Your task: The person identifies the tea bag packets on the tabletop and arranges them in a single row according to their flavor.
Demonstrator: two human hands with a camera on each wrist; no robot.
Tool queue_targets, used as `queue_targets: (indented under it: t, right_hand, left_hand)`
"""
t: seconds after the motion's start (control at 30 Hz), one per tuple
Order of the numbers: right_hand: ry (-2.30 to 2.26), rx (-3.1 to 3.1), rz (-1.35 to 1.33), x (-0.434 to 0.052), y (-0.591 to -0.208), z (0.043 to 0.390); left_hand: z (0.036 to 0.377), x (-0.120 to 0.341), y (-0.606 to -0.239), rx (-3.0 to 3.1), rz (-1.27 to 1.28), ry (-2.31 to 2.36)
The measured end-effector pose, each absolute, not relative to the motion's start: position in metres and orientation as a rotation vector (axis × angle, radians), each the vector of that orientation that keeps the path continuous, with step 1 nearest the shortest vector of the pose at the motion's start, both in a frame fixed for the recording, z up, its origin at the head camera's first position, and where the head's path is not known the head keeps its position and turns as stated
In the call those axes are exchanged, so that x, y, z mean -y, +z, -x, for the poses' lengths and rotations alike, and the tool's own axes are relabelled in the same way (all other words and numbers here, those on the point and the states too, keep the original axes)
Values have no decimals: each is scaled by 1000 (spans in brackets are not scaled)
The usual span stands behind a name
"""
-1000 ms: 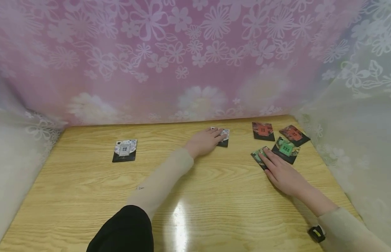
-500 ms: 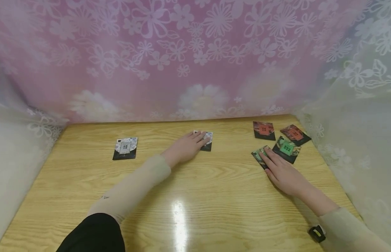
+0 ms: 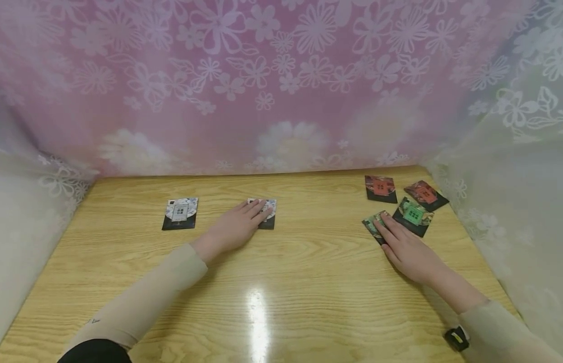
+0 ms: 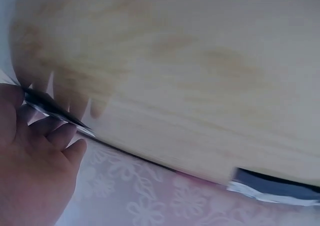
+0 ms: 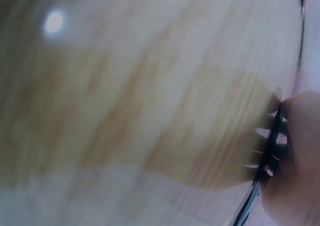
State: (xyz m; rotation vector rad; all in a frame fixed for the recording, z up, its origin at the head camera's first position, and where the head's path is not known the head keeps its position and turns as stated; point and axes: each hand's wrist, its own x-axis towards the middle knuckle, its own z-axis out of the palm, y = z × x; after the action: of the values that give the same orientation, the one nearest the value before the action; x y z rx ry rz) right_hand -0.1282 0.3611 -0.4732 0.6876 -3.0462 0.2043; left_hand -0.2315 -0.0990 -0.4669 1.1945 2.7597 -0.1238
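My left hand [image 3: 233, 224] lies with straight fingers on a white-and-black packet [image 3: 268, 217], pressing it to the table and covering part of its face. A matching white-and-black packet [image 3: 179, 214] lies to its left; its dark end also shows in the left wrist view. On the right, my right hand [image 3: 410, 252] rests straight fingers on a green-and-black packet [image 3: 372, 225], hiding much of it. Another green-and-black packet [image 3: 413, 217] lies just beyond those fingers. In the right wrist view the right hand [image 5: 295, 156] is at the edge, with the packet's thin dark edge [image 5: 270, 141] by its fingers.
Two red-and-black packets, one [image 3: 380, 188] upright and one [image 3: 426, 195] turned, lie at the back right of the wooden table [image 3: 308, 292]. A pink floral curtain [image 3: 281, 91] hangs along the back edge. Pale curtains flank both sides.
My left hand has slid its white-and-black packet leftward and slightly nearer, toward the matching packet. My right hand and the red and green packets have stayed put.
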Motion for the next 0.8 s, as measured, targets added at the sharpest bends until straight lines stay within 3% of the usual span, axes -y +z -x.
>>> queue_targets:
  t: [0.8]
  right_hand:
    - [198, 3038, -700, -360, -474, 128]
  left_hand:
    - [218, 156, -466, -2859, -1069, -78]
